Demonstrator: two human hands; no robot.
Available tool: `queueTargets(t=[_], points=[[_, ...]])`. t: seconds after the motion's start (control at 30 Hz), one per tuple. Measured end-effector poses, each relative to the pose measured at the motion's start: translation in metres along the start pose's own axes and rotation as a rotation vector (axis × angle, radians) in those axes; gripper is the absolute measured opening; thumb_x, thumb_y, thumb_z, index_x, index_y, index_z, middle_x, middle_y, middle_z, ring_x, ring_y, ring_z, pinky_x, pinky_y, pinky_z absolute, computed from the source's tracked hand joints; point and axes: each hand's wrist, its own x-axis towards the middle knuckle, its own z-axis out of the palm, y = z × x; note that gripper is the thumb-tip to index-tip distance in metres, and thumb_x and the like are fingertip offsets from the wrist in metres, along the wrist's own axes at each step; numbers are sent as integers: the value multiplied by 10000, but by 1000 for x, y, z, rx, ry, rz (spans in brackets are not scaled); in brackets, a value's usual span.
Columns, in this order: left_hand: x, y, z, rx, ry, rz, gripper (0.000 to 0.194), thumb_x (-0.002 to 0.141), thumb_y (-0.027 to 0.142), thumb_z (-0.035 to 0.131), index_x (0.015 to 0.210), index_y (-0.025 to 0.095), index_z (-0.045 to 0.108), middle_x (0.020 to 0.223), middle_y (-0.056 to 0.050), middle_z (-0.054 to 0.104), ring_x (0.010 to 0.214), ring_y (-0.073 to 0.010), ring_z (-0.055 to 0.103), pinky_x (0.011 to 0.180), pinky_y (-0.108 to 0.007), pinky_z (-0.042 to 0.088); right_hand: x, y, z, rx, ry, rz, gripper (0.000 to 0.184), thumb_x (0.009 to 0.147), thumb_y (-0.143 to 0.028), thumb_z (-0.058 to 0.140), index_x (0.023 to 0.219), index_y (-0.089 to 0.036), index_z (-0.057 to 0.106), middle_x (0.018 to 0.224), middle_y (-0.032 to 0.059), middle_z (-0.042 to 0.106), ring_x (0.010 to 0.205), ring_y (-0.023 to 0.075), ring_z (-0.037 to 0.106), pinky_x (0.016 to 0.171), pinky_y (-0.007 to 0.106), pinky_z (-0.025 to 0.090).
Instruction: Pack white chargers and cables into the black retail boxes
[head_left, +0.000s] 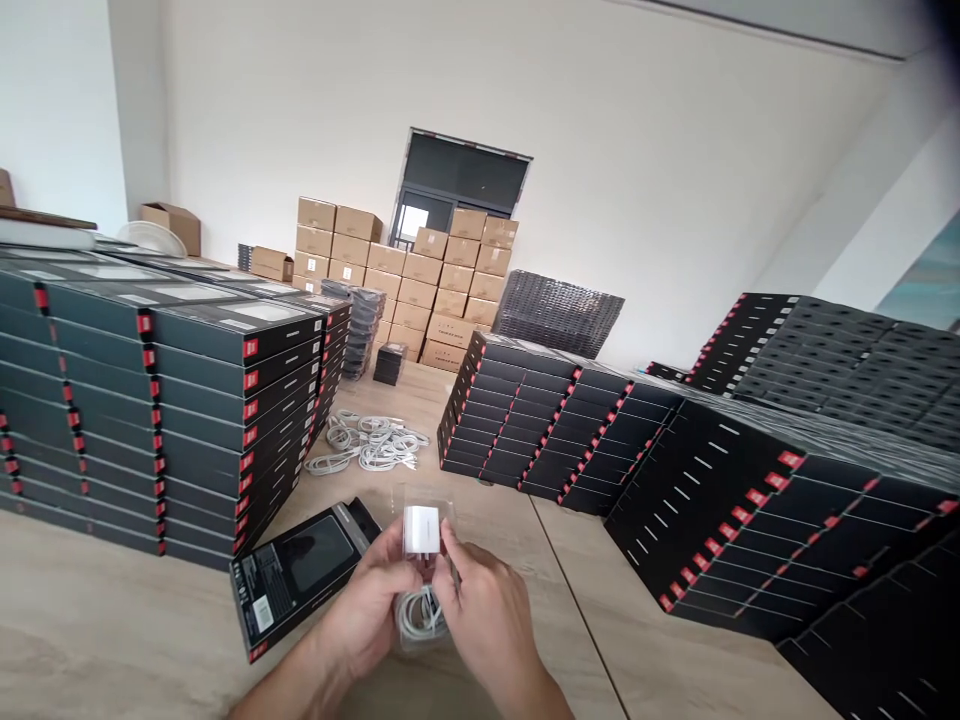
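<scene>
A clear plastic tray [399, 498] is in my left hand [367, 600], with the thumb over its near side. In the tray's upper part sits a white charger plug [422, 530], its prongs pointing toward me. A coiled white cable [421, 614] lies in the lower part. My right hand [486, 605] grips the charger at its right and lower edge, thumb and index finger close together. Left of my hands, a black box [300, 572] lies on the table with its end flap open; a dark window shows on its face.
Loose white cables [375, 442] lie beyond my hands. Tall stacks of black boxes stand left [199, 400] and right [540, 420] on the wooden table [480, 510]. Behind are piled cardboard cartons [420, 290], stacked plastic trays [559, 312] and a small dark stack [390, 363].
</scene>
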Motion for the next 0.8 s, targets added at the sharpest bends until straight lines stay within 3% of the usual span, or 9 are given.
queueTargets(t=[0.17, 0.33, 0.43, 0.53, 0.67, 0.8], points=[[2, 6, -3, -53, -6, -15, 514, 551, 23, 610, 1041, 170, 661, 925, -74, 732, 813, -197, 664, 709, -275, 483, -6, 5, 2, 413, -53, 59, 648, 836, -251, 520, 1459, -318, 355, 989, 46, 651, 947, 234, 631, 830, 328, 507], [1, 4, -3, -106, -50, -39, 590, 546, 1, 581, 1096, 210, 624, 907, -47, 718, 773, -181, 660, 669, -267, 483, -7, 8, 10, 707, -87, 63, 780, 752, -98, 505, 1474, -321, 311, 1203, 30, 590, 1137, 204, 550, 1019, 334, 412], [2, 3, -6, -124, -31, -76, 570, 540, -3, 573, 1066, 210, 624, 877, -40, 712, 762, -179, 664, 671, -273, 490, -7, 10, 11, 745, -105, 51, 791, 739, -72, 490, 1472, -314, 318, 1194, 32, 609, 1106, 200, 572, 990, 332, 439], [3, 3, -9, -152, -5, -80, 545, 548, -11, 558, 1045, 203, 621, 942, -59, 711, 874, -196, 670, 727, -297, 504, -8, 13, 9, 715, -85, 10, 766, 763, -76, 482, 1470, -320, 318, 1232, 26, 616, 1130, 208, 568, 996, 342, 443], [4, 0, -10, -188, 29, -93, 552, 563, -22, 536, 1055, 220, 602, 1022, -64, 697, 1011, -217, 643, 783, -354, 515, -9, 20, 10, 671, -45, -48, 583, 909, -150, 371, 1463, -328, 331, 1340, 24, 573, 1197, 209, 535, 1013, 357, 444], [4, -5, -8, -181, 72, -97, 591, 581, -24, 537, 1111, 234, 575, 960, -60, 707, 915, -204, 664, 750, -345, 513, -8, 24, 17, 630, -45, -11, 503, 967, -217, 303, 1458, -316, 352, 1317, 41, 590, 1163, 206, 564, 989, 361, 469]])
